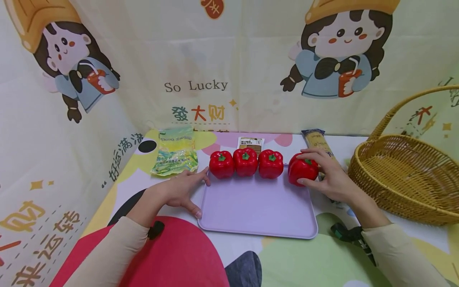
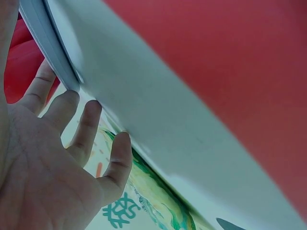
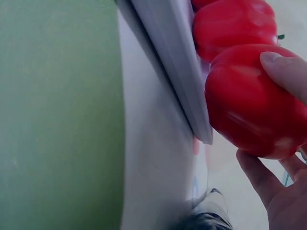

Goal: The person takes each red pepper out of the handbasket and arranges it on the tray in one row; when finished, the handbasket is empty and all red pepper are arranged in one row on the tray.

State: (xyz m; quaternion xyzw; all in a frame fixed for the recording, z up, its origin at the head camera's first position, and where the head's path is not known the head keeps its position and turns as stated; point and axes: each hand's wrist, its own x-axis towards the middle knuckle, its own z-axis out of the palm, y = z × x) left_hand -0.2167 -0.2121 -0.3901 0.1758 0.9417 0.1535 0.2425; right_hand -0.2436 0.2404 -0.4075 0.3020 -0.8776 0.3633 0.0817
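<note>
Three red bell peppers (image 1: 246, 162) stand side by side along the far edge of a pale purple tray (image 1: 256, 207). At the tray's far right corner my right hand (image 1: 331, 177) grips a fourth red bell pepper (image 1: 299, 169), thumb on the near side and fingers over the far side. The right wrist view shows this pepper (image 3: 249, 100) between thumb and fingers, right by the tray rim (image 3: 177, 67). My left hand (image 1: 181, 189) lies at the tray's left edge with its fingers spread. In the left wrist view its fingertips (image 2: 91, 112) touch the table beside the tray.
A green and yellow bag (image 1: 175, 153) lies behind my left hand. A small printed packet (image 1: 251, 143) is behind the peppers, and a long yellow packet (image 1: 317, 141) lies behind my right hand. A wicker basket (image 1: 405, 175) with a tall handle stands at the right.
</note>
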